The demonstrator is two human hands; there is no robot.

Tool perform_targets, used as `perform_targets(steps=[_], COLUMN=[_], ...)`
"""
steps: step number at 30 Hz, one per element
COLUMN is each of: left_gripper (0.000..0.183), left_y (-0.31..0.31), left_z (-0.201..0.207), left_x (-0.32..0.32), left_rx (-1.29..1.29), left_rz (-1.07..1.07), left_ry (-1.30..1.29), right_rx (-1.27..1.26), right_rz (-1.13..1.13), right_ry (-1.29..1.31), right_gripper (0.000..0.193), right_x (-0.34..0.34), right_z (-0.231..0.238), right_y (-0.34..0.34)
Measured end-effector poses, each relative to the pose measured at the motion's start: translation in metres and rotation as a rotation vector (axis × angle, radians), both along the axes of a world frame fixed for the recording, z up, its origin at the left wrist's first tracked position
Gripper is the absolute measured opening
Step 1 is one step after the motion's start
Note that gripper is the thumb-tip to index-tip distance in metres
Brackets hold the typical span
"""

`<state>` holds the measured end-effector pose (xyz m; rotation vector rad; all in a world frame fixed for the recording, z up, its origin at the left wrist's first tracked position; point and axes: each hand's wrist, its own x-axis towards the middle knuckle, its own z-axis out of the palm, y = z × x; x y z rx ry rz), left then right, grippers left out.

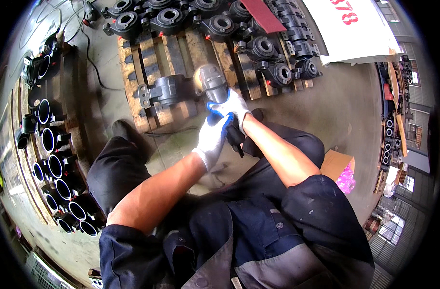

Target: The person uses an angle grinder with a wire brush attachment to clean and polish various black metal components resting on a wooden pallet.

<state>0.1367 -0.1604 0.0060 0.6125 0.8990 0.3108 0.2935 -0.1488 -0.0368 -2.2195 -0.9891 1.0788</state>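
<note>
An angle grinder (pixel 213 85) is held out in front of me by both gloved hands. My right hand (pixel 236 109), in a white and blue glove, wraps round its body just behind the grey head. Behind it, my left hand (pixel 212 139) is closed on the grinder's dark rear part. The grinder's disc edge looks blurred, beside the right end of a black cylindrical cast part (pixel 169 90). That part lies on its side on a wooden pallet (pixel 147 55), its flat lug with holes to the left. Whether disc and part touch, I cannot tell.
Several black castings with round bores (pixel 169 19) crowd the pallet's far side, with a red strip (pixel 262 14) over some. More black ring-ended parts (pixel 55 166) stand on pallets at left. A dark cable (pixel 89 60) crosses the floor; a cardboard box (pixel 336 164) sits at right.
</note>
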Motion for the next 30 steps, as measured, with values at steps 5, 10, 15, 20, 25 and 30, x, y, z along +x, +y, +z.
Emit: perform_targets(steps=[5,10,15,20,25,30], left_gripper=[0.044,0.045,0.049,0.048,0.051,0.054], left_y=[0.002,-0.015,-0.022,-0.021,-0.001,0.027], left_z=[0.003,0.003,0.003,0.013,-0.001,0.016], left_x=[-0.002,-0.01,-0.017,-0.022,-0.01,0.006], left_rx=[-0.042,-0.072,-0.192,-0.091,0.083,-0.158], left_rz=[-0.025,-0.11,-0.223,-0.191,0.104,0.17], left_ry=[-0.015,0.061,0.094,0.088,0.196,-0.07], right_rx=[0.025,0.111,0.087,0.093,0.162,0.366], right_rz=[-0.094,-0.072,-0.255,-0.252,-0.24,-0.134], right_ry=[0.139,0.256,0.626,0.539,0.547,0.693], right_gripper=[0.065,0.056,0.052,0.046,0.036,0.043], right_x=[0.003,-0.011,-0.014,-0.013,-0.006,-0.003], right_z=[0.009,0.013,0.023,0.029,0.054,0.053], right_y=[-0.007,-0.035,-0.06,-0.058,-0.043,-0.035])
